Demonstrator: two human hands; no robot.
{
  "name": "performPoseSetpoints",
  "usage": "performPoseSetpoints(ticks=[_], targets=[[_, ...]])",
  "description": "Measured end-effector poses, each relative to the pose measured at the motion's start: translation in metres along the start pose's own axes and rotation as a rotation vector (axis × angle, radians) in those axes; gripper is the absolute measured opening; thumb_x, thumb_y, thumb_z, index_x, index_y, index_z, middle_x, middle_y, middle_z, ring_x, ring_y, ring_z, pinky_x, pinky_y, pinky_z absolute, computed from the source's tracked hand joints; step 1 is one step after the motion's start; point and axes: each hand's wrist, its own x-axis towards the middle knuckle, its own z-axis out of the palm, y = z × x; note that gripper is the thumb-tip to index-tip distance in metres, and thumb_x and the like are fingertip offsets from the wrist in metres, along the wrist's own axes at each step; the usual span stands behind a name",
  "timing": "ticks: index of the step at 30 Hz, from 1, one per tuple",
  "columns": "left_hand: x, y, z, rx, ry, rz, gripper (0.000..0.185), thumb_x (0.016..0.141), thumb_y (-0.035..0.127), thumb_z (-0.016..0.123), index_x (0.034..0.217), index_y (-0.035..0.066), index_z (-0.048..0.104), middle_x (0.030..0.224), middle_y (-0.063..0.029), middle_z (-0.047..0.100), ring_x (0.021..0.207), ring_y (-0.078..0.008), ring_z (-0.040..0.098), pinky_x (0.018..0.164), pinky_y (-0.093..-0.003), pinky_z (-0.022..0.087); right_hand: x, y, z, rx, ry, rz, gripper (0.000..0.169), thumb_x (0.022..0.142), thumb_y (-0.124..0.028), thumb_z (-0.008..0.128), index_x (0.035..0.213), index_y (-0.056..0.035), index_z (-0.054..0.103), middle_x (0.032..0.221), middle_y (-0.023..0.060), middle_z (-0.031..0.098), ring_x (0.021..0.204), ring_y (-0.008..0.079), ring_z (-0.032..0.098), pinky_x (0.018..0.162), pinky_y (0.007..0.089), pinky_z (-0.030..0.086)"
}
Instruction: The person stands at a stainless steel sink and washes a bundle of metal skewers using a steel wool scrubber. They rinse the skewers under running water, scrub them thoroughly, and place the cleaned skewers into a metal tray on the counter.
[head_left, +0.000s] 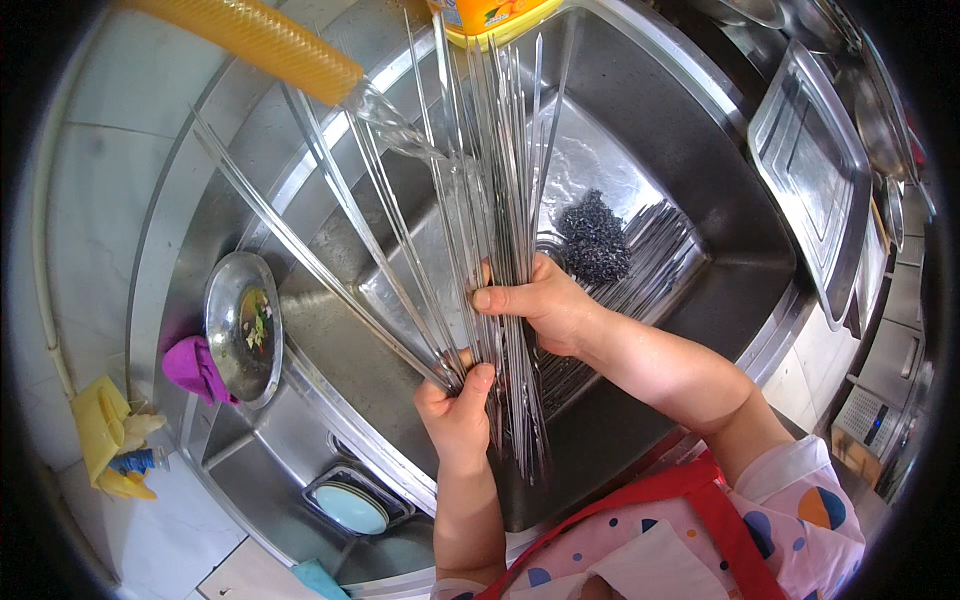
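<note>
A bundle of long metal skewers (510, 187) stands upright in my hands over a stainless steel sink basin (645, 127). My right hand (540, 304) grips the main bundle around its middle. Lower down, my left hand (461, 409) closes on the skewers, several of which fan out to the left. Water (390, 124) pours from a yellow ribbed hose (300, 56) onto the bundle. On the basin floor lie a dark steel wool scourer (594, 236) and a pile of more skewers (664, 259).
A metal bowl (225, 330) with food scraps rests on the left ledge beside a purple cloth (196, 367). The second basin holds stacked dishes (351, 508). An orange and yellow container (491, 22) stands at the far rim; a metal tray (810, 172) is at right.
</note>
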Motion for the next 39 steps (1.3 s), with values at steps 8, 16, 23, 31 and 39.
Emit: performPoseSetpoints(ticks=[8, 16, 23, 31, 39], targets=[[0.0, 0.007, 0.003, -0.053, -0.05, -0.054, 0.018, 0.069, 0.004, 0.061, 0.086, 0.001, 0.056, 0.082, -0.0025, 0.057, 0.073, -0.0099, 0.051, 0.07, -0.0236, 0.04, 0.001, -0.001, -0.001, -0.017, 0.003, -0.011, 0.018, 0.066, -0.002, 0.065, 0.081, -0.0041, 0.056, 0.076, 0.0025, 0.059, 0.066, 0.0097, 0.055, 0.063, 0.0228, 0.045], [0.0, 0.001, 0.002, 0.0, -0.015, 0.022, 0.014, 0.071, 0.002, 0.059, 0.083, -0.004, 0.056, 0.075, -0.0032, 0.056, 0.067, -0.0079, 0.05, 0.063, -0.0207, 0.04, 0.001, 0.001, -0.003, -0.045, -0.017, -0.074, 0.017, 0.064, -0.002, 0.067, 0.075, -0.0064, 0.055, 0.072, 0.0018, 0.059, 0.064, 0.0094, 0.055, 0.061, 0.0224, 0.045], [0.0, 0.003, 0.002, -0.01, -0.025, 0.007, 0.014, 0.07, 0.002, 0.06, 0.083, -0.004, 0.056, 0.077, -0.0027, 0.056, 0.07, -0.0083, 0.05, 0.066, -0.022, 0.04, 0.001, 0.002, -0.006, -0.03, -0.028, -0.068, 0.019, 0.063, -0.001, 0.067, 0.076, -0.006, 0.055, 0.071, 0.0025, 0.058, 0.063, 0.0101, 0.055, 0.061, 0.0229, 0.045], [0.0, 0.003, 0.003, 0.106, -0.093, 0.007, 0.017, 0.074, 0.011, 0.058, 0.083, -0.002, 0.053, 0.069, -0.0025, 0.054, 0.059, -0.008, 0.049, 0.053, -0.0211, 0.041, -0.001, -0.003, 0.001, -0.107, -0.06, -0.027, 0.027, 0.063, 0.002, 0.064, 0.089, -0.0008, 0.057, 0.08, 0.0053, 0.06, 0.07, 0.0117, 0.056, 0.067, 0.0243, 0.046], [0.001, -0.004, -0.002, 0.294, -0.099, 0.072, 0.019, 0.08, 0.017, 0.051, 0.08, -0.002, 0.053, 0.068, -0.0003, 0.052, 0.06, -0.0058, 0.045, 0.054, -0.0188, 0.037, -0.001, 0.0, 0.001, -0.145, -0.049, -0.069, 0.028, 0.063, 0.0, 0.065, 0.09, -0.0005, 0.056, 0.076, 0.0036, 0.058, 0.068, 0.0106, 0.055, 0.066, 0.0232, 0.045]])
